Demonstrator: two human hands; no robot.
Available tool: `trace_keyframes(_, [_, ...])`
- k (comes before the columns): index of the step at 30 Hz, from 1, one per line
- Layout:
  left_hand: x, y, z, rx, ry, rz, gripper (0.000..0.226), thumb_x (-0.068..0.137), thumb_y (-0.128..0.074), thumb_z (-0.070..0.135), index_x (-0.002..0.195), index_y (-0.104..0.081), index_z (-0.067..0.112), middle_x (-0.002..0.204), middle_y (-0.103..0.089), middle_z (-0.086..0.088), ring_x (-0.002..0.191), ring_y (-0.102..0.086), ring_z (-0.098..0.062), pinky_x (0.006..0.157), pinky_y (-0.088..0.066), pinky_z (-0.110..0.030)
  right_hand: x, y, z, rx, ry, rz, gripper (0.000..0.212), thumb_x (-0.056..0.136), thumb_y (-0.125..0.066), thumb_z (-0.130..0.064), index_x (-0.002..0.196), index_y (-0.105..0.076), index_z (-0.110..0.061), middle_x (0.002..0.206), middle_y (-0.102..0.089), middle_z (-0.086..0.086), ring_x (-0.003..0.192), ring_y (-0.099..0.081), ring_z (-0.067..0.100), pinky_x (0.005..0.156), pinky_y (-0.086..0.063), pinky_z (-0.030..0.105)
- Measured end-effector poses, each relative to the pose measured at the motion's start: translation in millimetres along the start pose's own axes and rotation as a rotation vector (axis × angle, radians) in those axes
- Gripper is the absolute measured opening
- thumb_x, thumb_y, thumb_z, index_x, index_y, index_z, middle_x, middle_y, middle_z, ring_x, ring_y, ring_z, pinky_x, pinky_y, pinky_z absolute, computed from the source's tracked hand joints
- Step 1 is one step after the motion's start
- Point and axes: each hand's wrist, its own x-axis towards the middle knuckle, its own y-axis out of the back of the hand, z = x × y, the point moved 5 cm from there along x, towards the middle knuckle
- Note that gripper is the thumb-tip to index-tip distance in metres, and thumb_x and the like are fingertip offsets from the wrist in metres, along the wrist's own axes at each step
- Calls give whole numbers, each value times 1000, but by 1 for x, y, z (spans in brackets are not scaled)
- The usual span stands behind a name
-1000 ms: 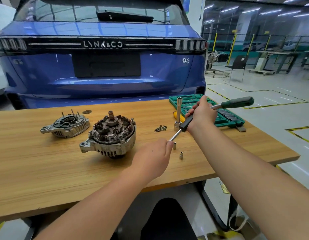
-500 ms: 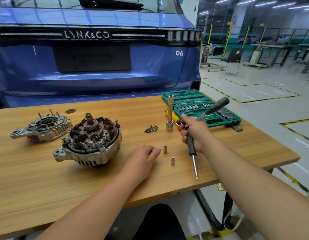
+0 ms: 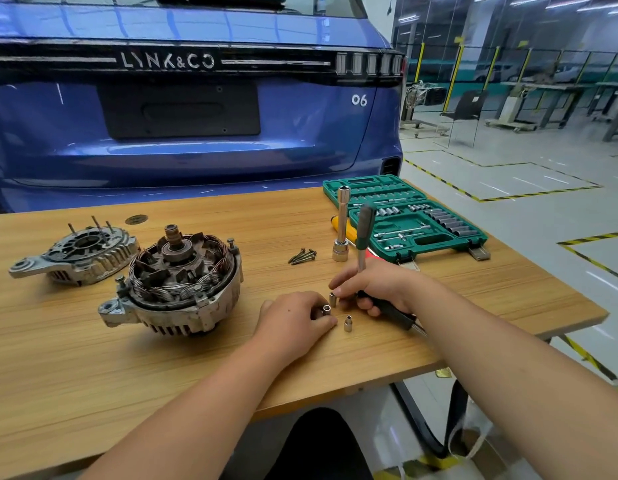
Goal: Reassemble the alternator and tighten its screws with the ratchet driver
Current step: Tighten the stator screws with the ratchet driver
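Observation:
The open alternator body [image 3: 176, 282] with its copper windings and rotor shaft sits on the wooden table [image 3: 93, 368]. Its separate end cover [image 3: 79, 254] lies to its left. A few long screws [image 3: 302, 256] lie behind my hands. My left hand [image 3: 295, 323] pinches a small socket [image 3: 326, 310] on the table. My right hand [image 3: 376, 289] grips the ratchet driver [image 3: 364, 230], green handle pointing up, and its fingertips touch a second small socket [image 3: 332, 299]. A third small socket [image 3: 348, 323] stands free between my hands.
An open green socket set case [image 3: 404, 216] lies at the table's far right. A tall socket on an extension [image 3: 342, 226] stands upright beside a yellow-handled tool [image 3: 345, 230]. A blue car [image 3: 183, 109] is parked right behind the table. The table's right edge drops to the floor.
My right hand has swung the ratchet driver upright and come down to the sockets. My left hand has closed its fingers on a small socket. The view has shifted closer and to the right.

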Motion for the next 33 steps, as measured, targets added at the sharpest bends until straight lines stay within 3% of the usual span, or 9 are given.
trace_keyframes(4, [5, -3, 1, -27, -19, 0, 28, 90, -65, 53, 114, -68, 39, 84, -60, 22, 96, -59, -7, 97, -44, -40, 2, 0, 1, 36, 2, -8, 22, 89, -72, -9, 111, -69, -11, 77, -73, 11, 45, -47, 11, 40, -40, 24])
trace_keyframes(8, [10, -6, 4, -20, -26, 5, 29, 92, -63, 53, 118, -67, 40, 82, -58, 23, 99, -58, -9, 94, -44, -40, 4, -1, 0, 41, 14, 1, 21, 89, -72, -9, 110, -69, -11, 67, -70, 4, 46, -47, 11, 40, -41, 25])
trace_keyframes(14, [15, -5, 5, -85, -23, 16, 28, 87, -71, 49, 112, -69, 37, 83, -62, 19, 96, -59, -9, 93, -45, -39, 5, 3, 4, 169, 23, 89, 13, 91, -68, -7, 104, -67, -7, 72, -71, 8, 45, -48, 11, 39, -40, 24])
trace_keyframes(17, [11, -4, -1, -188, -13, 22, 27, 81, -78, 35, 107, -70, 31, 81, -65, 16, 85, -61, -6, 85, -49, -33, 5, 7, 9, 262, 28, 133, 8, 92, -70, -11, 98, -66, -9, 71, -66, 8, 47, -47, 11, 40, -40, 23])
trace_keyframes(20, [8, 1, -9, -240, 25, 91, 25, 82, -70, 19, 102, -65, 32, 82, -64, 13, 79, -59, -6, 71, -46, -24, 4, 12, 15, 368, 17, 181, 15, 91, -73, -19, 100, -65, -10, 64, -61, 2, 47, -47, 10, 40, -40, 23])
trace_keyframes(22, [10, 3, -11, -254, 52, 125, 25, 85, -66, 18, 105, -62, 32, 86, -61, 13, 81, -57, -9, 71, -45, -26, 4, 13, 17, 417, 1, 198, 20, 92, -73, -26, 101, -64, -10, 62, -60, 1, 46, -47, 10, 39, -40, 22])
trace_keyframes(27, [21, -4, -2, -108, 50, 64, 36, 97, -58, 41, 133, -54, 40, 109, -58, 20, 113, -53, -11, 98, -42, -42, 2, 12, 16, 435, 13, 223, 24, 93, -72, -32, 98, -64, -9, 61, -58, 0, 46, -47, 9, 39, -40, 22])
trace_keyframes(30, [27, -9, 0, -21, 51, 51, 33, 100, -52, 44, 133, -54, 43, 123, -59, 16, 124, -48, -13, 98, -35, -44, 2, 12, 16, 437, 9, 230, 23, 94, -71, -32, 96, -64, -10, 62, -58, 0, 46, -47, 10, 39, -40, 22])
trace_keyframes(33, [30, -11, 0, 34, 41, 43, 26, 100, -50, 48, 123, -59, 41, 122, -58, 15, 123, -47, -15, 94, -35, -43, 2, 13, 16, 443, -2, 242, 23, 93, -72, -32, 95, -64, -11, 61, -58, -1, 46, -47, 10, 39, -40, 22])
